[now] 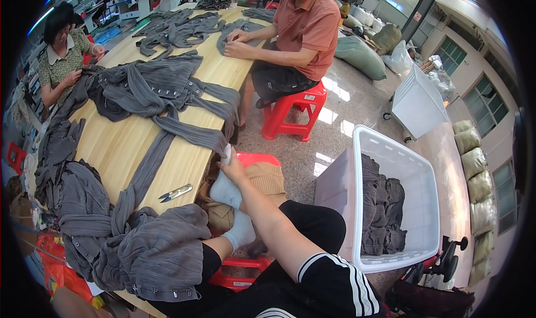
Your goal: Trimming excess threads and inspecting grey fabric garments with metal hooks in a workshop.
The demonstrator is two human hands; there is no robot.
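My right hand reaches to the table's near edge, its fingers closed. A small whitish piece shows at its fingertips; what it is I cannot make out. Just below the hand are my feet in light blue-grey socks. A long dark grey sleeve or strap runs along the table to beside the hand. A grey pleated garment, with small fasteners along its lower edge, lies bunched over my lap and the table edge. Thread snips lie on the wood. My left hand is out of sight.
More grey garments cover the wooden table. One person handles cloth at the far left; another sits across on a red stool. At right stands a white bin holding folded grey garments.
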